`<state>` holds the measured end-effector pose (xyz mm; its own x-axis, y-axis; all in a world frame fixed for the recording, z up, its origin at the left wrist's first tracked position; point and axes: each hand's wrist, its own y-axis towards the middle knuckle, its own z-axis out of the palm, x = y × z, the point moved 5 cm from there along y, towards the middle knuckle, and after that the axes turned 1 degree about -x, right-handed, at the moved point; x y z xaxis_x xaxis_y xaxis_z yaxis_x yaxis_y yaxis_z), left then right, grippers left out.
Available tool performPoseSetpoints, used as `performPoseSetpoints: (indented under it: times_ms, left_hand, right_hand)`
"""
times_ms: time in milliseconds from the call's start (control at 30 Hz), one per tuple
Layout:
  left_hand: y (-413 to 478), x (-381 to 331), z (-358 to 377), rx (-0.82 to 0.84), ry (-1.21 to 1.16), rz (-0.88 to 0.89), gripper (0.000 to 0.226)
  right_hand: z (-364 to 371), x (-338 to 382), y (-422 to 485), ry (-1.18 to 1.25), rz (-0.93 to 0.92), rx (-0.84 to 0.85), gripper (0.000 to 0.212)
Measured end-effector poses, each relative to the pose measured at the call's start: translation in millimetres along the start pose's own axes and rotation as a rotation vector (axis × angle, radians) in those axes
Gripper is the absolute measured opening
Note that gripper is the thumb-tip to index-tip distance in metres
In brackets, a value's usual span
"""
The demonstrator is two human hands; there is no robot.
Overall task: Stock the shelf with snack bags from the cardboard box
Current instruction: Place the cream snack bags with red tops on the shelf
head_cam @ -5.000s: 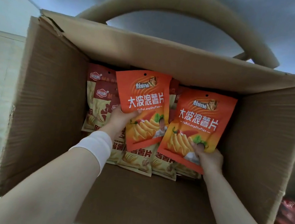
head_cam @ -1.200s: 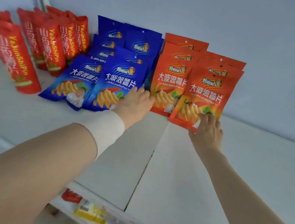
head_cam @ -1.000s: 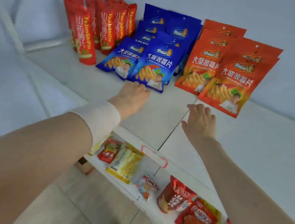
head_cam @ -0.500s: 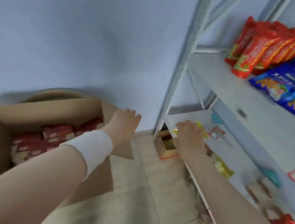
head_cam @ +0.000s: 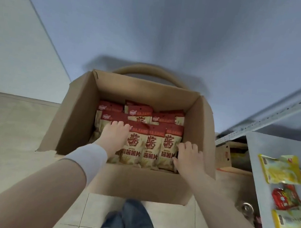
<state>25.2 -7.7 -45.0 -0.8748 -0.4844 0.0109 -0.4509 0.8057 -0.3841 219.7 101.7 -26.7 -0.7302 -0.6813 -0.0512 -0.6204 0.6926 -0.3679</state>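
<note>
An open cardboard box [head_cam: 77, 116] stands on the tiled floor in front of me. Inside lie several red-and-cream snack bags [head_cam: 150, 144] in overlapping rows. My left hand [head_cam: 114, 135], with a white band on the wrist, rests flat on the bags at the left of the front row. My right hand [head_cam: 187, 159] reaches in at the right end of the front row, its spread fingers touching the outermost bag. Neither hand has closed around a bag. The white shelf [head_cam: 263, 177] shows at the right edge.
Yellow and red snack packs [head_cam: 279, 168] lie on the low shelf board at right. A small open carton [head_cam: 223, 156] sits on the floor under the shelf frame. A curved brown object [head_cam: 147, 71] rises behind the box. My dark trouser leg [head_cam: 132, 223] is below.
Both hands put the orange bags on the upper shelf and came away with nothing. My view swung left and down from the shelf to the box, and both hands now reach inside it.
</note>
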Motion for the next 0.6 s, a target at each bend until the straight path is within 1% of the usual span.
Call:
performPoseSetpoints:
  times_ms: [167, 300, 400, 433, 500, 567, 600]
  left_hand:
    - [33, 45, 57, 0.147, -0.174, -0.204, 0.035]
    - [60, 62, 111, 0.287, -0.275, -0.302, 0.060]
    - [89, 77, 156, 0.311, -0.478, -0.444, 0.057]
    - [100, 81, 171, 0.307, -0.549, -0.507, 0.058]
    - [120, 89, 202, 0.274, -0.705, -0.622, 0.067]
    - [135, 94, 225, 0.185, -0.840, -0.709, 0.076]
    - [139, 98, 232, 0.134, -0.863, -0.736, 0.077]
  right_hand:
    - [58, 26, 53, 0.027, -0.051, 0.228, 0.056]
    - [110, 50, 90, 0.064, -0.093, 0.337, 0.049]
    - [161, 69, 115, 0.144, -0.065, 0.468, 0.052]
    - [179, 75, 122, 0.204, -0.026, 0.513, 0.054]
    - [212, 83, 135, 0.360, 0.111, 0.590, 0.057]
    - [234, 88, 145, 0.517, 0.300, 0.590, 0.064]
    - [241, 90, 147, 0.581, 0.404, 0.563, 0.069]
